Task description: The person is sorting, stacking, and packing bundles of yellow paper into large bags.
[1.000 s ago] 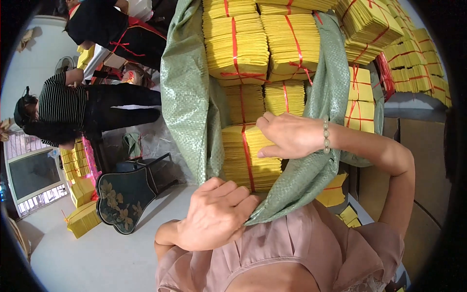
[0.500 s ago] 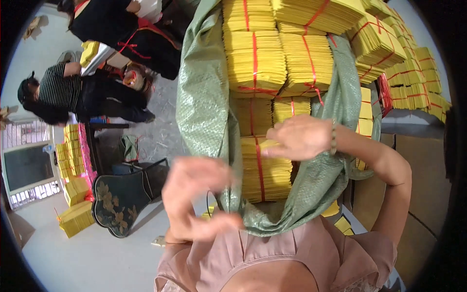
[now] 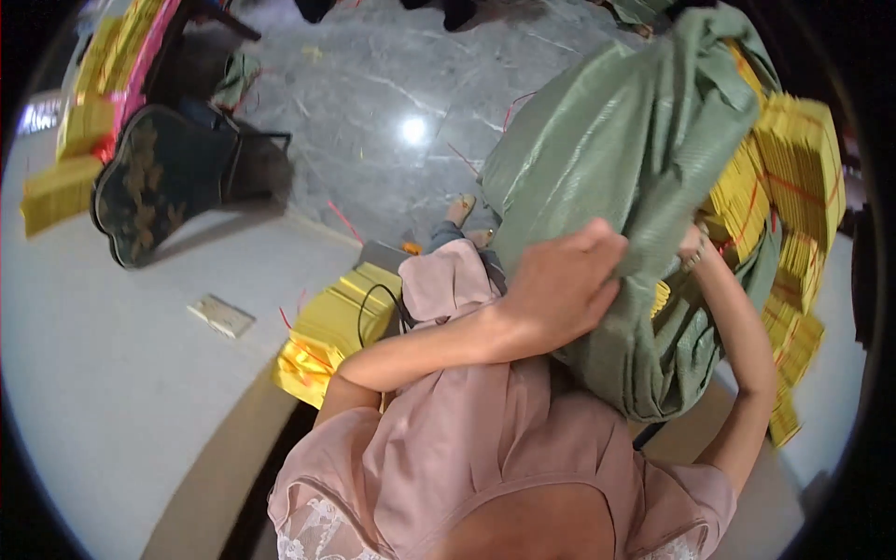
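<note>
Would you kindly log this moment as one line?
left hand: curled against green sack | right hand: at sack mouth, partly hidden | visible inside: yellow paper bundles | right grip: unclear

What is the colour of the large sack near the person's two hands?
The sack is muted green, slightly shiny; it shows best in the head view.

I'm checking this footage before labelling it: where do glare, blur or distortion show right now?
Head view: bright glare spot on the grey floor; head view: left hand and right-side yellow bundles look slightly blurred; head view: fisheye distortion, black corners.
</note>
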Motion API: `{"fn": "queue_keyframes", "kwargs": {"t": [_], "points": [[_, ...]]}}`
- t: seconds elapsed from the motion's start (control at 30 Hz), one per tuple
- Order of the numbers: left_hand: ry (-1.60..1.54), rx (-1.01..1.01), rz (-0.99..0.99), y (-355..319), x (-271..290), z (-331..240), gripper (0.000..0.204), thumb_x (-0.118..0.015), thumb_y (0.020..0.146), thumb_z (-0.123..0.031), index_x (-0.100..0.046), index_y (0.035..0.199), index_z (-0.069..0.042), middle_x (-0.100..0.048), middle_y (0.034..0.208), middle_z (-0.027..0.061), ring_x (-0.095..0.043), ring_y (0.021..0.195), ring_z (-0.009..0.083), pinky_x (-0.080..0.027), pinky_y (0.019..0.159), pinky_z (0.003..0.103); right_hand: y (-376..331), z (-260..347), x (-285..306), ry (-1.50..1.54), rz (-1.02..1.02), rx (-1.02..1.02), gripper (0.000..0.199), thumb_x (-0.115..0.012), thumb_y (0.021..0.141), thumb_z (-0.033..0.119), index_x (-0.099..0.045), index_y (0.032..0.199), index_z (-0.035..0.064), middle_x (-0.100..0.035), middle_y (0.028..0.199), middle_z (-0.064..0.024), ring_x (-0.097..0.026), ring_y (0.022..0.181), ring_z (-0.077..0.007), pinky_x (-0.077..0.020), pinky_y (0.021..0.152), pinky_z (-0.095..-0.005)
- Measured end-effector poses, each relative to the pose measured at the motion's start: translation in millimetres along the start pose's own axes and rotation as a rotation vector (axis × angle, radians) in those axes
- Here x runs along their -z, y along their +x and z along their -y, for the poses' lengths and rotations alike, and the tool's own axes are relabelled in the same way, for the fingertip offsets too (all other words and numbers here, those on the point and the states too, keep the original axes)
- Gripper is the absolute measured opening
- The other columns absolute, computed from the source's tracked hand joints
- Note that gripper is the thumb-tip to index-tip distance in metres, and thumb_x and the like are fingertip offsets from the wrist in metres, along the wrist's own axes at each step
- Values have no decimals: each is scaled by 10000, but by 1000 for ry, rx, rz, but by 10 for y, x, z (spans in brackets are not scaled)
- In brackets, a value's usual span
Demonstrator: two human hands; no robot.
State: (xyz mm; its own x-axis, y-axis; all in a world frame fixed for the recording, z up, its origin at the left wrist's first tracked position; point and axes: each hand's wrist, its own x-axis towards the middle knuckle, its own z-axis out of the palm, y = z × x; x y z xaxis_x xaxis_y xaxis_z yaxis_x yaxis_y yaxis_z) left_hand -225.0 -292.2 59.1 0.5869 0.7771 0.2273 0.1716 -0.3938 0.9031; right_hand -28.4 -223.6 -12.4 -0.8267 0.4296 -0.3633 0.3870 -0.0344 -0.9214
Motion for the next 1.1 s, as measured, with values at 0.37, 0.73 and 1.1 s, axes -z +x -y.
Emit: {"fn": "queue_keyframes", "kwargs": {"t": [0.37,0.73,1.1], "points": [[-1099,-3,-325,330,-202,-558,186,-526,845,-9,-483,1016,51,-551,897,221,-563,805,400,-447,732,413,367,27,-364,-54,218,-217,525,-697,710,255,-576,1157,9,-579,1137,-248,-549,1080,-368,-438,915,-450],[-1180,248,-114,213,75,-530,216,-543,910,-50,-515,1112,25,-610,959,57,-559,891,133,-462,817,296,-293,424,-659,-149,-114,-357,603,-718,697,289,-544,1199,7,-568,1147,-252,-538,1091,-377,-430,938,-445],[-1102,381,-34,170,303,-548,309,-553,920,-65,-488,1211,18,-601,1128,78,-571,995,141,-446,886,288,-1010,951,-1019,-518,-647,-172,774,-699,611,261,-400,1258,-40,-472,1054,-256,-537,886,-429,-479,705,-483]]}}
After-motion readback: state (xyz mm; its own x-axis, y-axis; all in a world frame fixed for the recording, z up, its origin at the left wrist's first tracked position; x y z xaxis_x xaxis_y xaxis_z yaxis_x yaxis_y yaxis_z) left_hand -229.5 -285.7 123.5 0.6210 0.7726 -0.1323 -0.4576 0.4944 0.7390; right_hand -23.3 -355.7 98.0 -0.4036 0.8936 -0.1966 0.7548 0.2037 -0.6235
